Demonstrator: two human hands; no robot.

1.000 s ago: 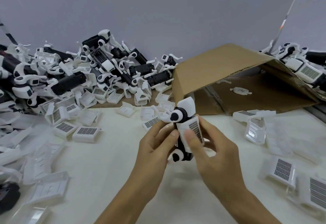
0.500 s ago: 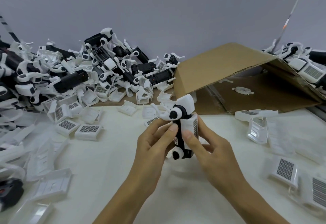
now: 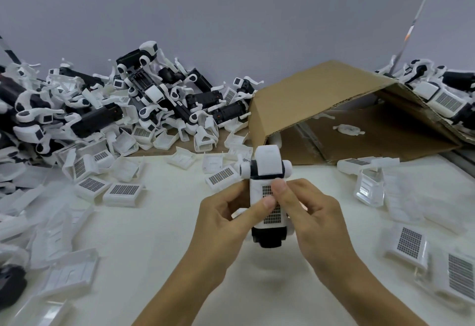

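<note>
Both hands are on it. Your left hand (image 3: 223, 223) wraps the left side of the black-and-white unit (image 3: 267, 156), with its thumb pressed flat on the white grille cover (image 3: 273, 216). Your right hand (image 3: 316, 220) pinches that same cover from the right, thumb tip on the grid. The unit stands upright, lifted above the middle of the tabletop (image 3: 159, 235), black end down and white cap up. Loose covers (image 3: 123, 193) lie scattered toward the left edge. Farther back, a cardboard box (image 3: 308, 99) lies open at the far right, and a pile of units (image 3: 144, 99) fills the far left corner.
</note>
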